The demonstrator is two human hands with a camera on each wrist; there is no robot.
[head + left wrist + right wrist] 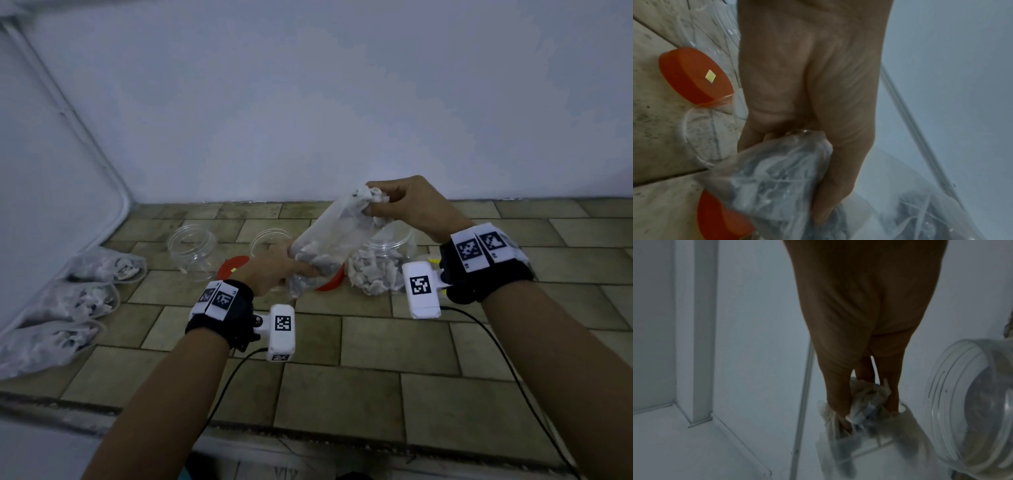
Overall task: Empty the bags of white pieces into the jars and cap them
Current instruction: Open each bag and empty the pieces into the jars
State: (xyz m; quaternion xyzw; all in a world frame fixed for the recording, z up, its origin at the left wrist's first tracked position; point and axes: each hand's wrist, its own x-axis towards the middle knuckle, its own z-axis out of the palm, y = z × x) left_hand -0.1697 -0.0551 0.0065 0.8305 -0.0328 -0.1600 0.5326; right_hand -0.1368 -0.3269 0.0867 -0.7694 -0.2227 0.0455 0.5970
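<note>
The held bag (329,240) hides much of the middle jar (270,241) and most of one red lid (330,282); the left hand (274,270) covers part of the other lid (233,269). The lowest spare bag (44,346) is cut off by the left edge. In the right wrist view the filled jar (970,405) runs past the right edge, blurred.

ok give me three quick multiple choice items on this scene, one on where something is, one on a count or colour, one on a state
1. Where do the spare bags lie?
A. on the tiles at the left by the wall
B. inside a jar
C. on a lid

2. What colour are the lids?
A. blue
B. orange-red
C. green

3. What state is the right-hand jar in?
A. capped
B. open, empty
C. open, holding white pieces

Key: 1 A, the head view shows three bags lined up at the left wall. 2 B, both lids show orange-red in the left wrist view. 3 C, its mouth is uncapped and white pieces fill its lower part.
</note>
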